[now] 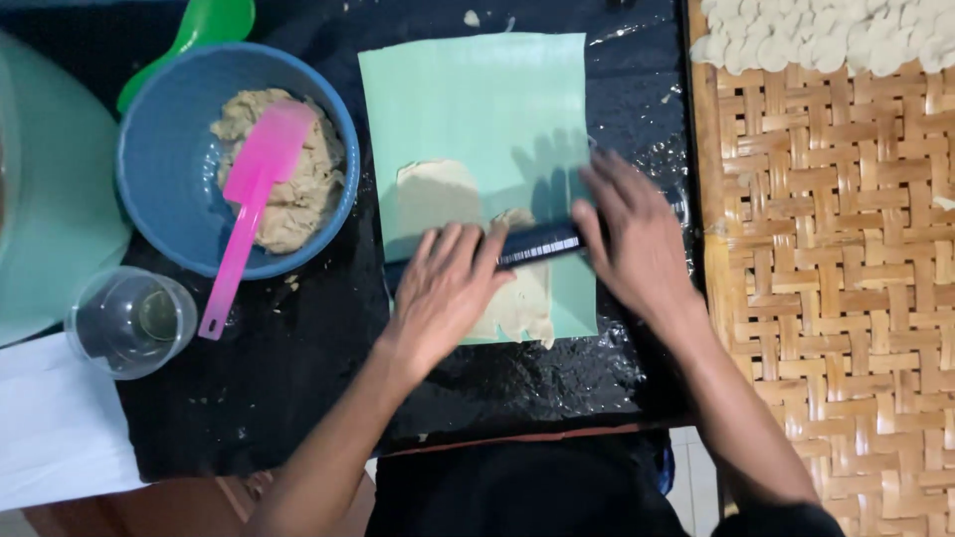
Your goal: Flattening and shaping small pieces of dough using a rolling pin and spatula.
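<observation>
Seen from above, both your hands press flat on a dark cylindrical roller (537,244) that lies crosswise over a pale green sheet (477,109). Your left hand (443,293) rests palm-down on the roller's left end, fingers spread and stretched out, not curled around it. Your right hand (632,239) lies the same way on the right end, fingers extended forward. Neither hand clenches; both simply bear down on the roller.

Under and just beyond the roller, a thin layer of beige dough (438,194) is spread flat on the sheet, with more of it showing on your side, between your wrists. The sheet lies on a black plastic cover (298,378).

Well left of your left hand sits a blue bowl (164,189) holding a lump of the same dough, with a pink spatula (249,199) leaning in it. Nearer you than the bowl stands a clear glass (129,320). To the right of your right hand lies a woven bamboo tray (836,298), with small white discs (826,35) piled at its far edge.
</observation>
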